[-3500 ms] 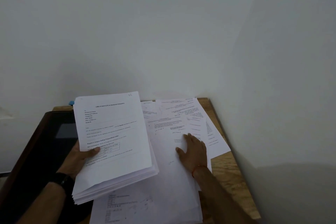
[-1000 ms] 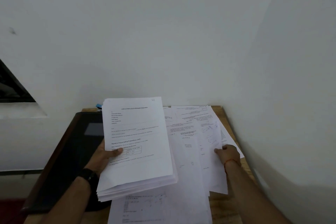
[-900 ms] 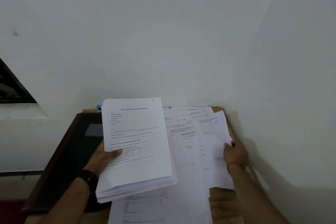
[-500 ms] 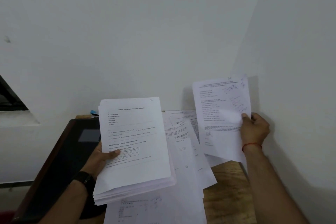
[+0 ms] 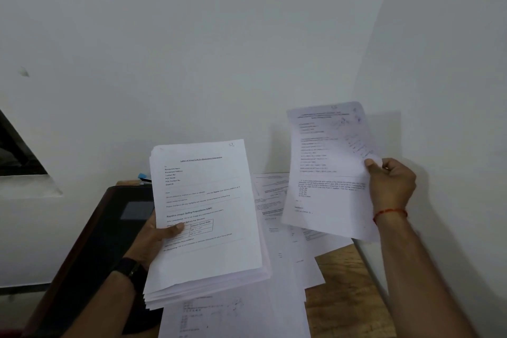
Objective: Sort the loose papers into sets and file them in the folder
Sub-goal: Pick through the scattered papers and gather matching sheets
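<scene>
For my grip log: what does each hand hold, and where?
Left hand grips a thick stack of white printed papers by its left edge; right hand pinches one white printed sheet by its right edge.

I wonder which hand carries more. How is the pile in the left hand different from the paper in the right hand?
The thick stack of white printed papers is many sheets; the thin white printed sheet looks single. The left hand grips the stack, thumb on top; the right hand pinches the sheet's edge, higher up. Both carry black print.
</scene>
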